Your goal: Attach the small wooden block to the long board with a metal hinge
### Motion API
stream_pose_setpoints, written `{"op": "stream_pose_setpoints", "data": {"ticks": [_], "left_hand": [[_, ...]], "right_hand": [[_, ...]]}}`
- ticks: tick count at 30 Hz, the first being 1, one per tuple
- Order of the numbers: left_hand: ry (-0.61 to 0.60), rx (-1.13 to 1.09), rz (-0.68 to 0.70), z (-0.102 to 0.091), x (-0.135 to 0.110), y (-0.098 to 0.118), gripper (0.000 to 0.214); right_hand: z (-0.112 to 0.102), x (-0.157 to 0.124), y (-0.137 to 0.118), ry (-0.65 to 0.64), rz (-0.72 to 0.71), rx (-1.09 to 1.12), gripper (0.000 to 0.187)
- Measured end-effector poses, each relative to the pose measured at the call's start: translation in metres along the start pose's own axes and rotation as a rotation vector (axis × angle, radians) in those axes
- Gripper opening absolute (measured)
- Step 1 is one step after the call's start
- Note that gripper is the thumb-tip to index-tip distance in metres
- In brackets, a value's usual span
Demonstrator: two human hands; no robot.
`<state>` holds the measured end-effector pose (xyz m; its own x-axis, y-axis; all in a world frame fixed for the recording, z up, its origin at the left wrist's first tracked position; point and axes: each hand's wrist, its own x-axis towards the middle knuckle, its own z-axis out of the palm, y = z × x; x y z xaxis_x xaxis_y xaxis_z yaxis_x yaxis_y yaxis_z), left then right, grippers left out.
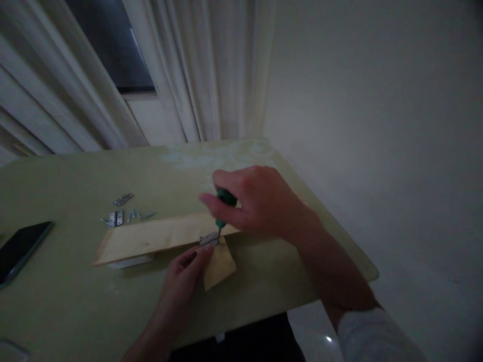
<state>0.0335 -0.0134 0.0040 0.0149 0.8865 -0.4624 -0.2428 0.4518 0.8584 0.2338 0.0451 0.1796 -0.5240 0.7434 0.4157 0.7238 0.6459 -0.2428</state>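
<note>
My right hand (260, 201) is closed round a green-handled screwdriver (225, 205) held almost upright, its tip down on a small metal hinge (209, 239). The hinge lies across the joint between a long pale wooden board (151, 236) and a small wooden piece (219, 264). My left hand (184, 279) comes from below, with its fingertips pressed on the small piece right beside the hinge. Both pieces rest on a greenish table (75, 296).
Two spare hinges (123, 199) (115, 218) and loose screws (140, 216) lie on the table behind the board. A dark phone (20, 249) lies at the left edge. White curtains (196, 70) hang behind the table. The table's right edge runs near my right forearm.
</note>
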Motion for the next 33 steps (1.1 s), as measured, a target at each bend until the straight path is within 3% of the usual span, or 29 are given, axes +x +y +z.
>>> {"op": "stream_pose_setpoints", "data": {"ticks": [2,3,6,8,11,13,15,16,20,21,23,26,28,30,33], "left_hand": [[0.009,-0.010,-0.031,0.002,-0.001,0.001,0.050],[0.010,-0.012,-0.029,0.002,-0.002,0.002,0.050],[0.001,-0.017,0.006,0.002,-0.002,0.001,0.050],[-0.002,-0.022,0.025,0.002,-0.001,0.000,0.051],[0.013,-0.016,0.008,0.002,-0.001,0.001,0.052],[0.017,-0.012,-0.018,0.002,-0.002,0.002,0.050],[0.009,-0.014,-0.033,0.003,-0.002,0.003,0.049],[0.006,-0.014,-0.034,0.002,-0.002,0.003,0.048],[-0.002,0.008,0.011,0.001,-0.003,0.003,0.047],[-0.007,0.008,0.027,0.001,-0.003,0.002,0.047],[-0.016,-0.006,0.031,0.001,-0.002,0.001,0.047],[-0.012,-0.040,-0.017,0.001,-0.001,0.000,0.047],[-0.009,-0.048,-0.033,0.002,-0.001,-0.001,0.048],[-0.008,-0.036,-0.021,0.001,-0.001,-0.001,0.050],[0.003,0.003,0.023,0.000,-0.002,0.000,0.051]], "right_hand": [[0.003,0.004,0.005,0.032,0.116,-0.065,0.046],[0.003,0.005,0.006,0.020,0.086,-0.044,0.043],[-0.001,0.000,0.001,-0.061,-0.237,0.114,0.024],[-0.005,-0.005,-0.004,-0.078,-0.347,0.156,0.022],[-0.003,-0.005,-0.004,-0.039,-0.161,0.035,0.024],[0.001,0.000,0.001,0.018,0.063,-0.108,0.042],[0.004,0.005,0.006,0.052,0.172,-0.168,0.053],[0.004,0.006,0.006,0.043,0.128,-0.140,0.052],[-0.001,0.001,-0.002,-0.086,-0.373,0.136,0.023],[-0.002,-0.001,-0.004,-0.099,-0.431,0.173,0.020],[-0.003,-0.003,-0.005,-0.076,-0.344,0.142,0.020],[0.000,-0.002,0.001,0.034,0.074,-0.094,0.039],[0.002,0.001,0.005,0.057,0.216,-0.171,0.053],[0.002,0.002,0.004,0.015,0.068,-0.071,0.045],[-0.001,-0.001,-0.004,-0.069,-0.342,0.144,0.021]]}}
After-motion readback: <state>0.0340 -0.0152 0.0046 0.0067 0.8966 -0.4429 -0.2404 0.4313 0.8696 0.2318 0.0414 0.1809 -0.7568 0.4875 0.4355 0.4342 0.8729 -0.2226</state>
